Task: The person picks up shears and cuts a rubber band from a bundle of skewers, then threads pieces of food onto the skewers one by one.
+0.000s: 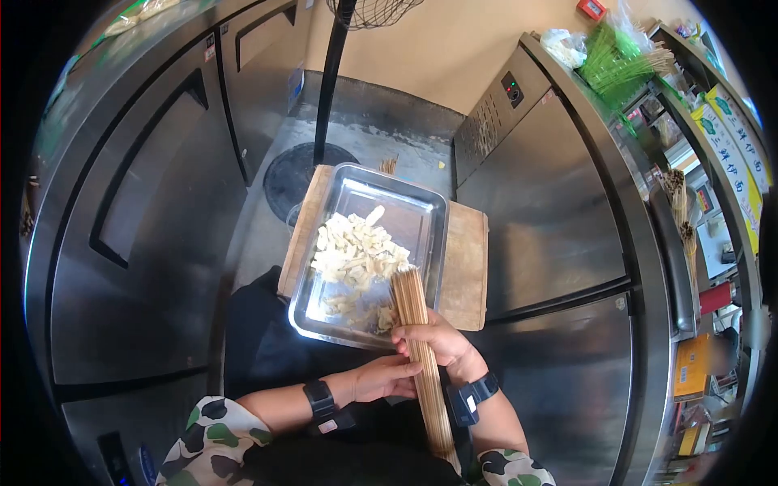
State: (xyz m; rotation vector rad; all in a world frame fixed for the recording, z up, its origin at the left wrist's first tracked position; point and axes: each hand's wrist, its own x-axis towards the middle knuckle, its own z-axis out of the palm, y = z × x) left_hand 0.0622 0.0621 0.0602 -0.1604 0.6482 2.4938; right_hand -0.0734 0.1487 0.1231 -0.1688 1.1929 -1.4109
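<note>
A thick bundle of bamboo skewers (429, 389) slants from my lap up to the tray, its upper end over the near right part of the food. My right hand (447, 344) wraps around the bundle from the right, below its upper end. My left hand (385, 379) grips it lower down from the left, thumb against the skewers and fingers partly hidden behind them. Pale, whitish cut food pieces (352, 247) lie heaped in the left and middle of a shiny metal tray (397, 194). The tray rests on a wooden board (466, 243) in front of me.
Stainless steel cabinets stand close on the left (154, 219) and right (551, 194). Behind the board, a dark round lid (284, 174) lies on the floor by a black pole (331, 81). Green-wrapped sticks (612, 69) and packages sit on the right counter.
</note>
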